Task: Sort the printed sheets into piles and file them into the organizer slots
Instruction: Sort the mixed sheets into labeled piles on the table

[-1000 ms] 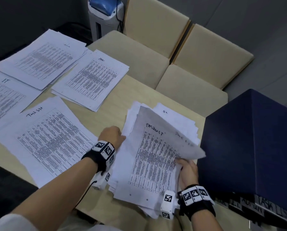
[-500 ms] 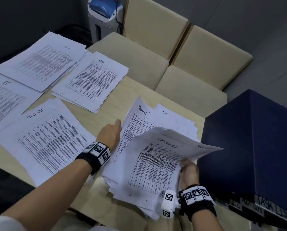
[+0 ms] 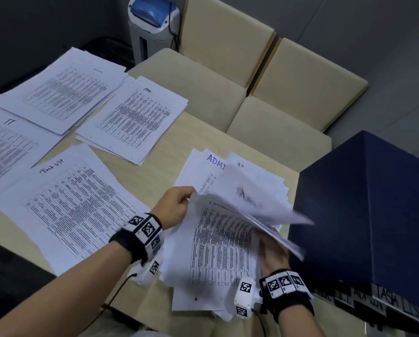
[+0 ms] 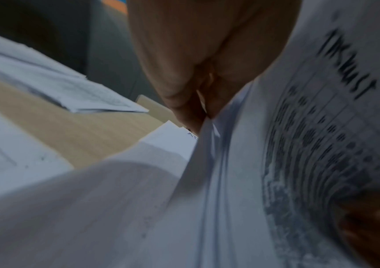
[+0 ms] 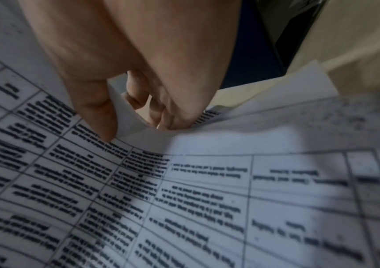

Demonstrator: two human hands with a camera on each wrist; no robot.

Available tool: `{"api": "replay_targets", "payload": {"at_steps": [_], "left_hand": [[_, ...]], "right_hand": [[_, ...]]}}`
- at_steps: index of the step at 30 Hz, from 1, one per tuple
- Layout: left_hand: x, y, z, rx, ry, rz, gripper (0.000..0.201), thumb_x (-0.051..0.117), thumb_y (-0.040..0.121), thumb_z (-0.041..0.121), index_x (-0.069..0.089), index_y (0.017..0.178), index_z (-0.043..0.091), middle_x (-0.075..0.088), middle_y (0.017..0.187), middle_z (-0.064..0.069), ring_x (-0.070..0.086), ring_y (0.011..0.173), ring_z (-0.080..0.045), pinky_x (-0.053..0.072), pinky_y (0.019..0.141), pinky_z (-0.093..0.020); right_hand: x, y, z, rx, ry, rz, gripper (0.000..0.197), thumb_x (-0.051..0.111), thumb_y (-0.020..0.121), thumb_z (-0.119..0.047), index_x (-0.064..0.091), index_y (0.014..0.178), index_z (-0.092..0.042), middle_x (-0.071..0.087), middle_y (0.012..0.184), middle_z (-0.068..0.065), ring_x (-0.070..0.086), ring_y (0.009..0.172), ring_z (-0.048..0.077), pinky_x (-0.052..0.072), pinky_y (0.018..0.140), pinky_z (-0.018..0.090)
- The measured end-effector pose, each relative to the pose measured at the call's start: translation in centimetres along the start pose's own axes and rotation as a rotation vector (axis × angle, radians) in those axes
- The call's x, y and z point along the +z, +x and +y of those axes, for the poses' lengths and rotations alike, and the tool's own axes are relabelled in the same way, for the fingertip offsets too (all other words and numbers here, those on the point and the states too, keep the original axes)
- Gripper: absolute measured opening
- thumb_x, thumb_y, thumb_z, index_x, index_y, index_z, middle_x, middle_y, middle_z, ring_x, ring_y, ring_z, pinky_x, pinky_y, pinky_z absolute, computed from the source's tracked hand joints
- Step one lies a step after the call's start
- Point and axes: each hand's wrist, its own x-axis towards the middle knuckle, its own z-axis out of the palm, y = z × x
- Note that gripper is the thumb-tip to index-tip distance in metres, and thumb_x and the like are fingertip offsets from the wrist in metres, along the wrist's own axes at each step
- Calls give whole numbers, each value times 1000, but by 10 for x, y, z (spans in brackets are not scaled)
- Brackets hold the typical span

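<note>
An untidy stack of printed sheets (image 3: 218,254) lies at the table's near edge beside the dark blue organizer (image 3: 373,210). Several top sheets (image 3: 257,203) are lifted and bent over to the right, blurred. My left hand (image 3: 181,203) pinches their left edge; in the left wrist view the fingers (image 4: 189,108) close on a sheet headed "TASKLIST" (image 4: 322,127). My right hand (image 3: 272,249) holds the same sheets from below at their right side, thumb (image 5: 97,112) on top of the paper. Behind them, a sheet marked "ADMI" (image 3: 210,164) shows.
Sorted piles lie to the left: "Task list" (image 3: 69,205), "IT" (image 3: 4,147), and two more at the back (image 3: 62,91) (image 3: 135,117). The organizer's labelled slots (image 3: 385,300) face me. Beige chairs (image 3: 276,132) and a shredder (image 3: 152,23) stand beyond the table.
The top sheets have been lifted further and swung right, which uncovers the "ADMI" sheet. My left hand went from lying on the stack to pinching the lifted edge.
</note>
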Motion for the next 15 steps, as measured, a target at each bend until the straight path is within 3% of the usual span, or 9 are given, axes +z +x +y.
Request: {"api": "replay_targets", "payload": {"at_steps": [2, 4, 6, 8, 10, 13, 15], "left_hand": [[0, -1, -2, -71, -168, -63, 46, 43, 73, -17, 63, 70, 24, 73, 80, 0, 67, 83, -17, 50, 75, -29], [-2, 0, -5, -131, -221, -36, 46, 41, 75, -23, 65, 80, 16, 74, 92, -4, 68, 93, -22, 51, 80, -33], [-5, 0, -5, -135, -211, -65, 49, 43, 76, -23, 66, 92, 18, 73, 100, 1, 68, 93, -26, 51, 82, -37], [-5, -3, 2, -94, -156, -182, 50, 51, 74, -18, 63, 96, 25, 71, 91, 16, 64, 81, -18, 47, 76, -28], [-4, -4, 17, -92, -164, -200, 42, 62, 76, -8, 61, 102, 25, 68, 85, 23, 61, 77, -7, 47, 72, -19], [-1, 2, 51, -22, -343, 7, 35, 68, 88, 17, 58, 122, 15, 70, 110, 5, 67, 99, -11, 54, 86, -32], [-2, 9, 78, 69, -325, 187, 32, 63, 93, 21, 57, 122, 11, 68, 113, 2, 66, 102, -8, 54, 87, -29]], "right_hand": [[-2, 6, 3, 41, 23, 27, 24, 44, 103, -9, 65, 114, -13, 63, 122, 7, 65, 92, 6, 54, 84, 38], [-1, 3, 2, 88, -38, 112, 23, 41, 105, -10, 57, 107, -26, 52, 120, -4, 49, 78, -15, 44, 101, 31], [-4, 1, 3, 19, -211, 140, 18, 42, 104, -11, 51, 117, -20, 47, 118, -3, 47, 80, -8, 41, 95, 25], [-3, 2, -1, -55, -283, 167, 26, 58, 98, -19, 58, 124, -15, 60, 118, 0, 62, 96, 17, 46, 96, 37], [7, -4, -15, -148, -180, 177, 35, 70, 88, -11, 60, 121, -16, 69, 116, 7, 64, 109, 29, 47, 102, 48], [24, -16, -48, -262, -114, 74, 51, 73, 85, -8, 53, 131, -17, 67, 122, 11, 65, 113, 26, 47, 104, 44], [38, -25, -72, -385, -189, -6, 36, 68, 90, -13, 60, 125, -14, 71, 116, 6, 67, 110, 20, 51, 96, 35]]}}
